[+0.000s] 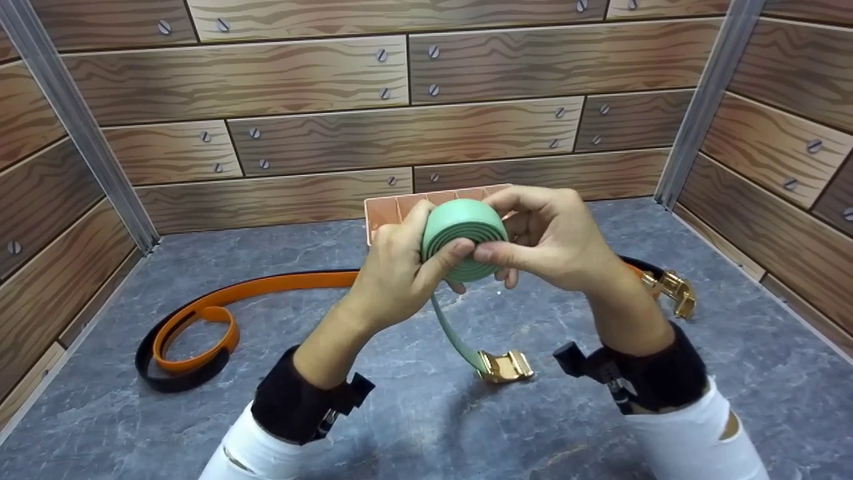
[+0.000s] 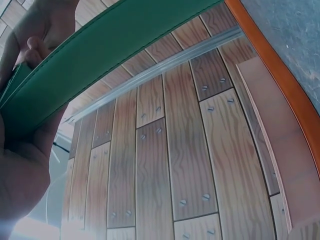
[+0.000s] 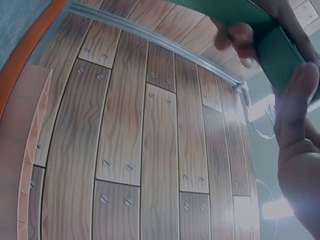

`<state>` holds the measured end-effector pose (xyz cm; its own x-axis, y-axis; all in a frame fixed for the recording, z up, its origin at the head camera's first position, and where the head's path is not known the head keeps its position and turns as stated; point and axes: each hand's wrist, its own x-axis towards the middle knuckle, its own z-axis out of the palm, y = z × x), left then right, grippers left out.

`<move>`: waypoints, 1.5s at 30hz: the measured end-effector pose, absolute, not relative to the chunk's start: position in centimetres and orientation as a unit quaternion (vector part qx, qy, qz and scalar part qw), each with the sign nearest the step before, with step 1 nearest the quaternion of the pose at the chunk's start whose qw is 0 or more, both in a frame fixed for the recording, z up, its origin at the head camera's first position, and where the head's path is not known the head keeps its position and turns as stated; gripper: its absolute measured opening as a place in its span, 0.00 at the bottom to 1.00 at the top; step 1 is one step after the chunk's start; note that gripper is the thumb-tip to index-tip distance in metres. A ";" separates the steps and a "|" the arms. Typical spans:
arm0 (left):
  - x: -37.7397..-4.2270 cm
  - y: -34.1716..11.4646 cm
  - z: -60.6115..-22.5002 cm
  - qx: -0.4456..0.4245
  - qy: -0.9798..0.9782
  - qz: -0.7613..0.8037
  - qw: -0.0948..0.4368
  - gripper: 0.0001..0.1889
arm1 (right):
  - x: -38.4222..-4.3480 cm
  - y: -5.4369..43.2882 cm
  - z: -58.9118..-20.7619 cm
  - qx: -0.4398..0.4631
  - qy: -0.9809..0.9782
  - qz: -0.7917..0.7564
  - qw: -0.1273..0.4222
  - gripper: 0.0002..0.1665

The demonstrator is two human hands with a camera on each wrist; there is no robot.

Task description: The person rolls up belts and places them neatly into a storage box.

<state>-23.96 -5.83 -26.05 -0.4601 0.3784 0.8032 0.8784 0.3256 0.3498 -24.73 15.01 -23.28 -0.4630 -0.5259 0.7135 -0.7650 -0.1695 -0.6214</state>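
A green belt (image 1: 464,215) is wound into a tight coil, held up above the table between both hands. My left hand (image 1: 398,267) grips the coil's left side, its thumb on the spiral face. On the other side my right hand (image 1: 556,240) pinches the coil, thumb near the spiral's centre and fingers behind. The belt's loose end hangs down to a gold buckle (image 1: 506,366) at or just above the table. In the left wrist view a green strap (image 2: 100,55) runs out from the hand; the right wrist view shows green belt (image 3: 280,57) between thumb and fingers.
An orange and black belt (image 1: 280,283) lies across the table behind the hands, looped at the left. Its gold buckle (image 1: 678,293) is at the right. A pink compartment tray (image 1: 381,215) stands at the back against the wood-patterned wall (image 1: 320,140).
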 end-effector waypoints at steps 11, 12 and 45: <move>-24.3 -4.9 -26.8 -0.404 -0.704 -0.534 0.237 0.39 | -24.9 14.5 -23.3 0.483 -0.635 0.588 0.130 0.21; -24.3 -4.6 -26.9 -0.409 -0.686 -0.561 0.218 0.39 | -25.0 14.4 -23.3 0.480 -0.629 0.596 0.137 0.22; -23.6 -5.8 -25.7 -0.457 -0.743 -0.473 0.122 0.20 | -24.7 16.1 -22.7 0.501 -0.651 0.562 0.099 0.18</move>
